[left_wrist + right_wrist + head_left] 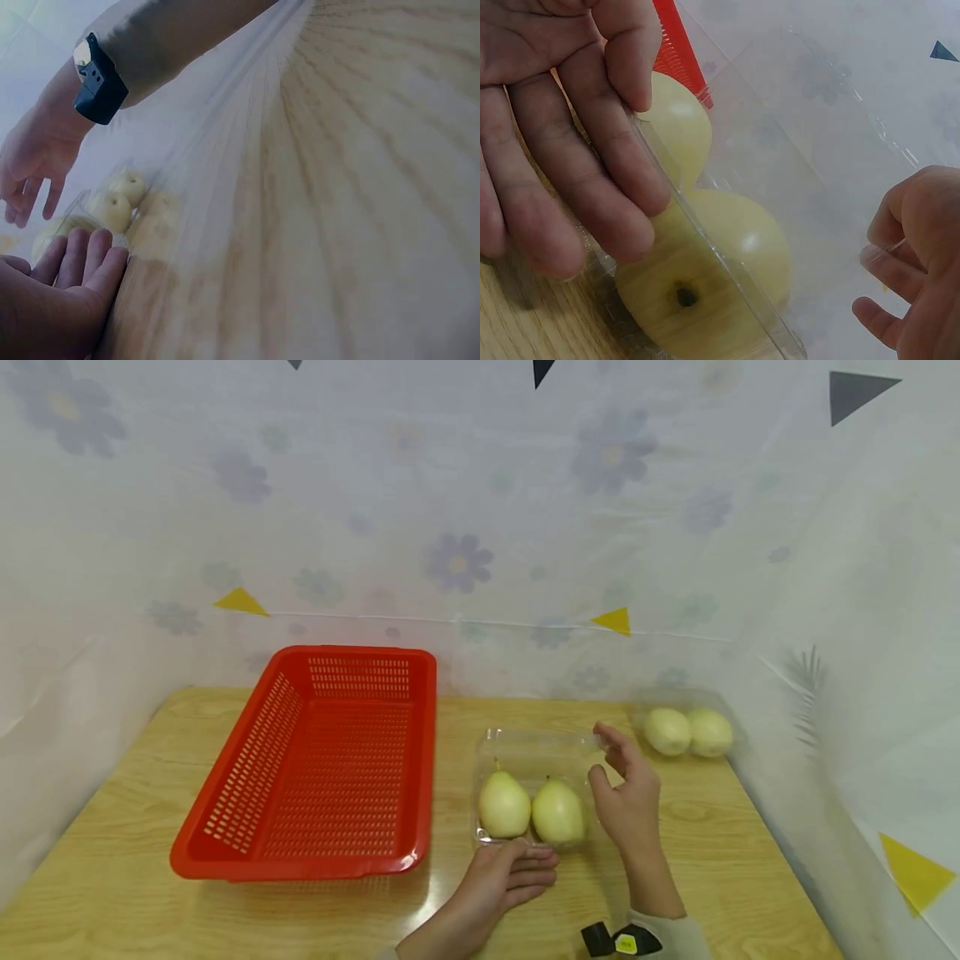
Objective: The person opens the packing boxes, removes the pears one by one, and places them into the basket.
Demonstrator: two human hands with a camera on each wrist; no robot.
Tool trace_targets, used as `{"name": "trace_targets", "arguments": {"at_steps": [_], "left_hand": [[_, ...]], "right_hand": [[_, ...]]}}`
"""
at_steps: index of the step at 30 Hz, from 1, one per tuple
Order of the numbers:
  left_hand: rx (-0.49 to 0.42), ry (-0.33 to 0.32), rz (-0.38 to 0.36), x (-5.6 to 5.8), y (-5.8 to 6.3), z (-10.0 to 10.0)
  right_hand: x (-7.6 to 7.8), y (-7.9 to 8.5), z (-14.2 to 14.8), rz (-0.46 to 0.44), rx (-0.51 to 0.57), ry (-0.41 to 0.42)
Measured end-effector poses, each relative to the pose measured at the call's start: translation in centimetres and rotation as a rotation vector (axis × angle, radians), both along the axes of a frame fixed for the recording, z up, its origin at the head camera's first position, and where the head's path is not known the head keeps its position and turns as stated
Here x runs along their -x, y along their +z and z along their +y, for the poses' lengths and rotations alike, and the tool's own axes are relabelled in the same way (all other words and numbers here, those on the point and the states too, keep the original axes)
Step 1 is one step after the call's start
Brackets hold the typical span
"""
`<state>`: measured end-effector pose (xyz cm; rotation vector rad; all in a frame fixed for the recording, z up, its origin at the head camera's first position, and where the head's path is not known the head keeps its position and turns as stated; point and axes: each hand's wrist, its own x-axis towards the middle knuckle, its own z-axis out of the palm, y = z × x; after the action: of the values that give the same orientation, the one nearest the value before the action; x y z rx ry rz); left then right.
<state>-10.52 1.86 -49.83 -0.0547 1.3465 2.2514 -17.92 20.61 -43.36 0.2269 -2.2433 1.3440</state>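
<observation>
A clear plastic box with two yellow-green pears stands on the table in front of me, its transparent lid raised. At the lid's right corner, my right hand pinches the thin edge with curled fingers. Along the box's near side lies my left hand, its fingers extended to the right and close together. From the right wrist view, the left thumb is at the box's rim, in front of the pears. The left wrist view shows the left hand palm up beside the box.
A red plastic basket with slotted walls stands on the left of the wooden table. At the back right, a second clear box holds two more pears. Patterned white sheeting hangs behind the table.
</observation>
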Motion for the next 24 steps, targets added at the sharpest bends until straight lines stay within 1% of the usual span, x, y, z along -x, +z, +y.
{"name": "trace_targets", "arguments": {"at_steps": [4, 6, 8, 12, 16, 20, 24], "left_hand": [[0.009, 0.014, -0.002, -0.2, -0.1, 0.0], [0.013, 0.015, -0.008, -0.3, 0.0, 0.0], [0.013, 0.014, -0.015, -0.4, 0.0, 0.0], [0.008, 0.020, -0.013, -0.5, 0.2, 0.0], [0.007, 0.022, -0.010, -0.5, 0.2, 0.0], [0.011, 0.026, 0.001, -0.4, 0.1, 0.0], [0.013, 0.034, -0.005, -0.5, -0.1, 0.2]], "right_hand": [[-0.6, 1.0, -0.7, -0.088, 0.082, -0.003], [-0.9, 1.4, -0.9, -0.106, 0.112, 0.006], [-0.9, 1.3, -0.9, -0.119, 0.132, 0.022], [0.1, -0.5, -0.1, -0.157, 0.161, 0.043], [1.0, -2.4, 0.7, -0.217, 0.149, 0.088], [1.3, -3.1, 0.9, -0.257, 0.120, 0.146], [1.3, -3.4, 1.0, -0.287, 0.101, 0.175]]}}
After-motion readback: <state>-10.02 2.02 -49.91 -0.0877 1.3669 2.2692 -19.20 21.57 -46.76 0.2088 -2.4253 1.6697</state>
